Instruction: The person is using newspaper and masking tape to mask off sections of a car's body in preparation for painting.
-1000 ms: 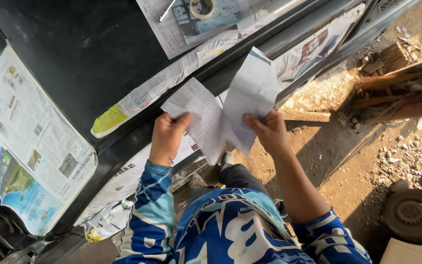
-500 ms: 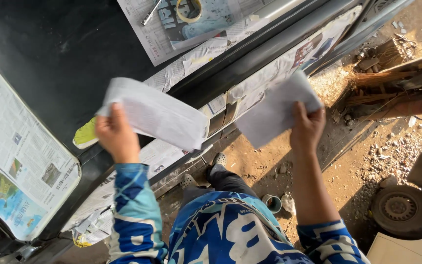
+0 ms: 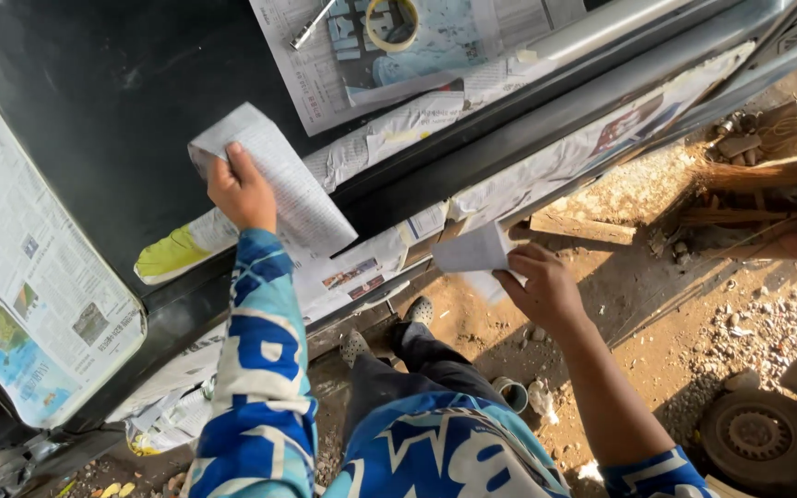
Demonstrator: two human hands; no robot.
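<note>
Half a second before, both hands were up high and each held a big white sheet. Now the right hand (image 3: 546,290) had dropped lower, down by the bottom edge of the black car body (image 3: 94,101), and its paper looked smaller, folded up. The left hand (image 3: 243,194) had stayed up against the black panel.

The left hand was closed on a folded newspaper sheet (image 3: 274,180), fingers wrapped over its top left corner, pressing it flat on the panel. The right hand pinched a small folded paper piece (image 3: 474,251) by its lower edge. The two hands were well apart.

The paper looked very light, thin and floppy. It would likely tear or crease fast, so it seemed best held near a corner or a fold, with a flat palm to keep it still.

More newspaper was stuck along the car. A long strip (image 3: 398,129) with a yellow end ran along the trim just under the left hand. A wide page with blue and green pictures (image 3: 20,304) covered the left edge of the panel. At the top edge lay another page with a tape roll (image 3: 392,20) and a silver tool (image 3: 311,23) on it.

Below were sandy ground (image 3: 694,304), stones, and a wheel (image 3: 767,443) in the bottom right corner.
</note>
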